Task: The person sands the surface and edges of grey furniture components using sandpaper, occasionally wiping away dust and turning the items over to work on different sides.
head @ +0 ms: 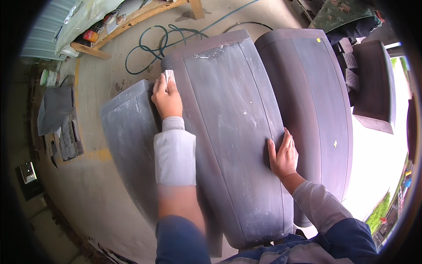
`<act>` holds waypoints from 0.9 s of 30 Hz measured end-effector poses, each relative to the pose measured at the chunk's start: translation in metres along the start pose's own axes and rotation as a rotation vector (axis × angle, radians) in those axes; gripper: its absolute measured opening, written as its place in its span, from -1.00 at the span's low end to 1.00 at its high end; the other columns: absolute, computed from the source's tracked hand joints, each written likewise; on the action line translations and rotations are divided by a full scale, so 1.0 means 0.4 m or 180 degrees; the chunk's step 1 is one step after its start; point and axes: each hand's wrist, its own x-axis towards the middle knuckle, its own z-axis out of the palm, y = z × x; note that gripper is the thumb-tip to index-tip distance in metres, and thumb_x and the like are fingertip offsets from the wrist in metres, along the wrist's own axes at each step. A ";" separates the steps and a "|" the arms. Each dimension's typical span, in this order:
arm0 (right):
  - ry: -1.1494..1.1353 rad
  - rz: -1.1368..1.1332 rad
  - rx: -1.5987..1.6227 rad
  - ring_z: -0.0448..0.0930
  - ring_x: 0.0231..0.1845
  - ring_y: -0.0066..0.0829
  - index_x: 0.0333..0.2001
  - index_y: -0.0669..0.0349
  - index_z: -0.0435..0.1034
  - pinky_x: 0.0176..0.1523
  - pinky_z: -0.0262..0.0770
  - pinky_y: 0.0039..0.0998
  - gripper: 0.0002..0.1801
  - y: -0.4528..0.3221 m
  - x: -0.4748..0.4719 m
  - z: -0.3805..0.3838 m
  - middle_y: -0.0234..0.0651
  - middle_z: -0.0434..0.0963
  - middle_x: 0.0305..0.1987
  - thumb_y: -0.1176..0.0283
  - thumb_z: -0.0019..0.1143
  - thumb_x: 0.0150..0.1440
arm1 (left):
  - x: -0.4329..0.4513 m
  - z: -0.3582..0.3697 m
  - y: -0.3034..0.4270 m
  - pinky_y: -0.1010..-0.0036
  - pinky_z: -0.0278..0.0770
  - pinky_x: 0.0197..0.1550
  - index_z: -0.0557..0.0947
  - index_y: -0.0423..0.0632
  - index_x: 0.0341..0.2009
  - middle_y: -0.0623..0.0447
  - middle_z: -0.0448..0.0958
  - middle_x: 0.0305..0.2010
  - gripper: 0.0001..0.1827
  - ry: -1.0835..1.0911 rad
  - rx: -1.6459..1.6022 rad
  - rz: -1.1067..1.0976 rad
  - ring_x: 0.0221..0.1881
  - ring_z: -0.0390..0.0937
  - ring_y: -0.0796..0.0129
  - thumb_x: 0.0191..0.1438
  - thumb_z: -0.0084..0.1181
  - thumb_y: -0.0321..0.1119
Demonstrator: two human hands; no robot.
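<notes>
A long grey panel with dark seam lines and white dusty scuffs lies before me, perhaps a furniture part. My left hand grips a small whitish block, possibly a sanding block, against the panel's far left rounded edge. The underside of the block is hidden. On the panel's right edge rests my right hand, thumb and fingers spread, holding nothing.
Similar grey panels stand close on the left and right; the right one bears small yellow stickers. A green hose coils on the floor behind. A wooden bench is at far left, and another dark panel at right.
</notes>
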 end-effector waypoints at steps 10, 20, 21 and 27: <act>-0.0169 0.0166 0.0075 0.51 0.20 0.08 0.32 0.50 0.14 0.23 0.48 -0.13 -0.19 -0.010 0.007 -0.012 0.15 0.46 0.18 0.00 0.06 0.29 | -0.045 -0.030 0.214 0.04 0.39 0.24 0.61 0.00 0.23 -0.29 0.40 0.34 -0.56 -0.0494 0.1572 -0.0063 0.17 0.33 -0.26 0.26 0.14 -0.24; -0.0440 0.0365 0.0148 0.50 0.22 0.05 0.32 0.52 0.14 0.26 0.46 -0.12 -0.17 -0.012 0.022 -0.020 0.15 0.45 0.20 -0.02 0.07 0.28 | -0.068 -0.012 0.170 0.06 0.41 0.23 0.62 0.04 0.22 -0.24 0.41 0.34 -0.55 -0.0228 0.1735 0.0630 0.13 0.37 -0.24 0.26 0.15 -0.19; -0.0297 0.0239 0.0195 0.50 0.22 0.05 0.32 0.52 0.14 0.25 0.46 -0.12 -0.17 -0.010 0.020 -0.021 0.15 0.45 0.20 -0.02 0.07 0.28 | -0.008 0.007 0.170 0.06 0.41 0.22 0.62 0.03 0.22 -0.24 0.41 0.33 -0.56 -0.0179 0.1694 0.0772 0.14 0.36 -0.24 0.27 0.13 -0.20; -0.0213 0.0226 0.0180 0.50 0.22 0.04 0.31 0.50 0.15 0.25 0.47 -0.12 -0.16 -0.009 0.012 -0.018 0.14 0.46 0.19 -0.03 0.08 0.27 | -0.228 -0.070 0.214 0.04 0.39 0.22 0.59 -0.02 0.27 -0.26 0.36 0.38 -0.54 -0.0493 0.1923 0.0296 0.17 0.35 -0.20 0.30 0.14 -0.21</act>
